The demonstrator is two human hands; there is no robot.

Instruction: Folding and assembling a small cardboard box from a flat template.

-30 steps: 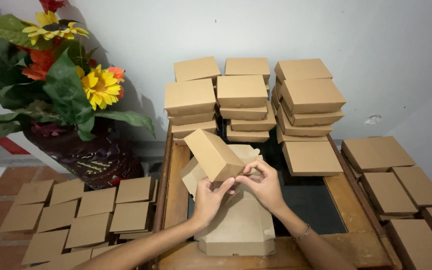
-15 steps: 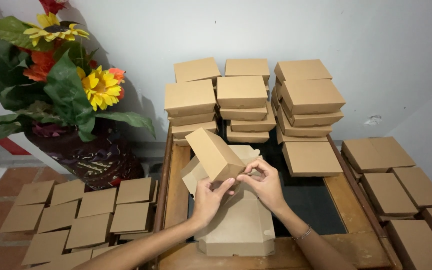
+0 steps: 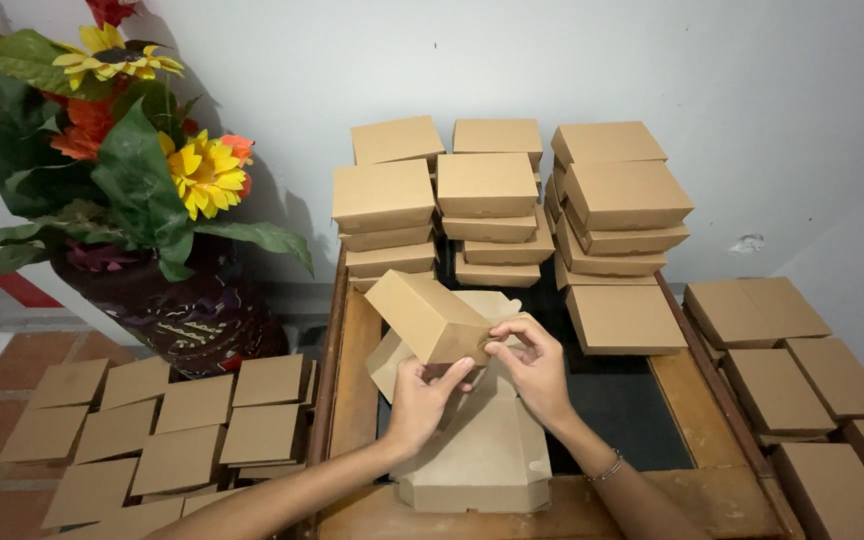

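At the frame's centre, above the counter (image 3: 352,380), a tilted brown box (image 3: 430,316) is pinched at its lower edge by the left hand (image 3: 420,400) and at its corner flap by the right hand (image 3: 532,365). Both grips are closed on the card. The flap is best tucked squarely while the box is steadied from below, so the thin walls are not creased.

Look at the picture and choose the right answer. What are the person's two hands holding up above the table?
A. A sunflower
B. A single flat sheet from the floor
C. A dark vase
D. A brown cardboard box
D: both the left hand and the right hand grip a tilted brown cardboard box above the table, with flat cardboard lying beneath it.
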